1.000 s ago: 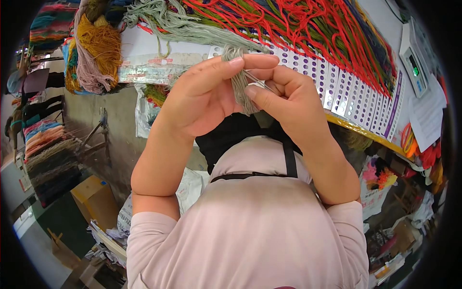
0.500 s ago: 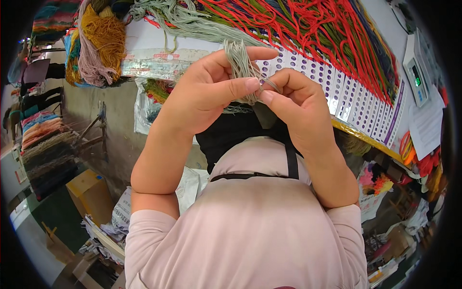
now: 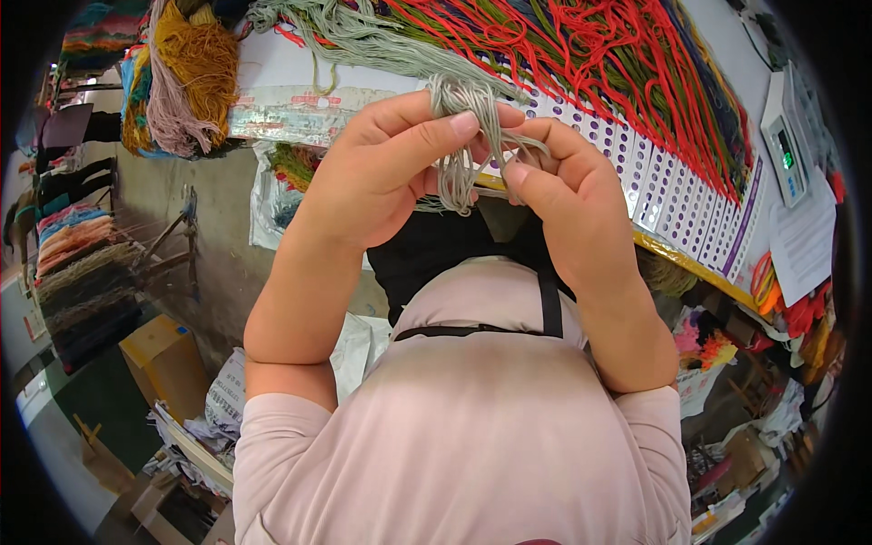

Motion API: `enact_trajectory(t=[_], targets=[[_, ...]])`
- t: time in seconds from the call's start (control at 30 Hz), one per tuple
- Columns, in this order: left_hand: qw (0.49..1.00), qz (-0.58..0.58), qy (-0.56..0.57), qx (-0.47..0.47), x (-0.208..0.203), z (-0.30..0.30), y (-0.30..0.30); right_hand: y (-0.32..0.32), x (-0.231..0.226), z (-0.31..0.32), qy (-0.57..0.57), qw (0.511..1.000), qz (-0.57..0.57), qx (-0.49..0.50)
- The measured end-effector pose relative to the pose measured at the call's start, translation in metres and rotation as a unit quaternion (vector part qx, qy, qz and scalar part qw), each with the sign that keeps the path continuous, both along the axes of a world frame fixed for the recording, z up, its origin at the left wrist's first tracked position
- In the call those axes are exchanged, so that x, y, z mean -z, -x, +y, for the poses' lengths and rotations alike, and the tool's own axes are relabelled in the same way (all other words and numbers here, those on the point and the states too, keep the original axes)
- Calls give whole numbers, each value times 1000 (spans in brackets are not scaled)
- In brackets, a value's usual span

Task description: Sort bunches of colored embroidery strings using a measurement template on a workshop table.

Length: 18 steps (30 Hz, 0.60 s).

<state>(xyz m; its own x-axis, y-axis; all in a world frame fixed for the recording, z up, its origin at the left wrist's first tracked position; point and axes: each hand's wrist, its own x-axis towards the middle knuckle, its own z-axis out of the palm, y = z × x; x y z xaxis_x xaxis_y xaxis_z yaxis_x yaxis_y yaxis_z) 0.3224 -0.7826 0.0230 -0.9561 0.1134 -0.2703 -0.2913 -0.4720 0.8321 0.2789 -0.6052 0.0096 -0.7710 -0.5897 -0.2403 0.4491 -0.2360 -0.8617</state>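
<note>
A small looped skein of grey-green thread (image 3: 457, 177) hangs between my hands, over the table's near edge. My left hand (image 3: 391, 159) pinches it near the top, thumb pressed across the strands and fingers behind. Thumb and forefinger of my right hand (image 3: 572, 177) close on a few strands drawn out to the right of the bundle. Beyond the hands lies a long heap of loose thread of the same pale grey-green (image 3: 391, 47) on the table.
Red thread (image 3: 599, 54) and dark green strands cover the far table. Under them lies a white card with rows of purple-rimmed holes (image 3: 672, 195). A digital scale (image 3: 786, 136) and a paper sheet (image 3: 804, 241) are at right. Mustard yarn (image 3: 195, 64) hangs at left; a cardboard box (image 3: 163, 363) stands below.
The skein has loosened from a tight wrap around my left fingers into hanging loops. My left thumb has moved up onto the strands, and my right hand has shifted slightly right, pulling strands sideways.
</note>
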Motion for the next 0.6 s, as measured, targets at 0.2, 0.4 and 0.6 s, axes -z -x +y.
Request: enact_trajectory(t=[0.2,0.4,0.6], targets=[[999,-1,43,-18,-6,0,0,3,-10,6,-2,998,4,-70],[1000,12,1,-23,-4,7,-1,-1,-10,5,-41,996,49,-70],[991,107,59,-47,-2,13,-5,-3,-15,6,-53,995,52,-64]])
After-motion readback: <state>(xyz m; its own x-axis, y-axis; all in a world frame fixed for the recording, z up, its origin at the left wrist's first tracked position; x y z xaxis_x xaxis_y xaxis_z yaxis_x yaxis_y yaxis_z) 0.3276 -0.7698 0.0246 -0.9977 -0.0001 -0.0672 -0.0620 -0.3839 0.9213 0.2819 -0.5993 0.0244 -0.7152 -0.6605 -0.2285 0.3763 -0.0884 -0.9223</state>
